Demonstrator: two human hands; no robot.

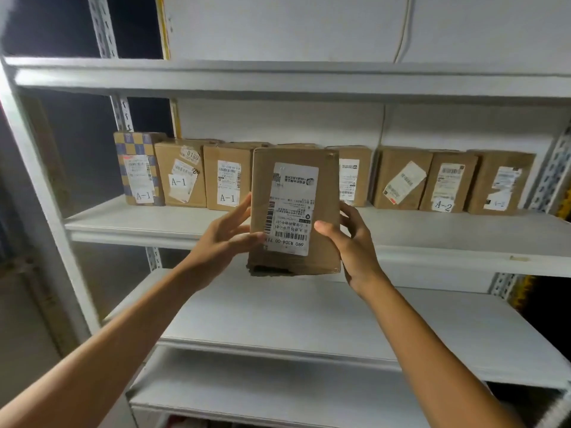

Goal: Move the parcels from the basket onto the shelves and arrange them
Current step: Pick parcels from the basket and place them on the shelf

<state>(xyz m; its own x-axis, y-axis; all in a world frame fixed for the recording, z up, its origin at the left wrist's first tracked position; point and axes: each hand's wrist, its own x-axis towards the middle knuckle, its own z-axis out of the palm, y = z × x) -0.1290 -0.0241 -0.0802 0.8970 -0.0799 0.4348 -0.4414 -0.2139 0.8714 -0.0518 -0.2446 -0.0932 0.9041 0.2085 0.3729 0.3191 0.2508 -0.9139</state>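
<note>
We hold one brown parcel (293, 211) upright in the air at the front edge of the middle shelf (148, 223), its white label facing us. Our left hand (225, 239) clasps its left side, thumb on the front and fingers nearly straight along the edge. Our right hand (355, 245) curls round the right edge, thumb on the label. Behind it a row of boxes (448, 183) stands along the shelf's back edge, against a white wall (278, 122). The lower shelf (278, 313) is white too, and the room's left side is dark.
</note>
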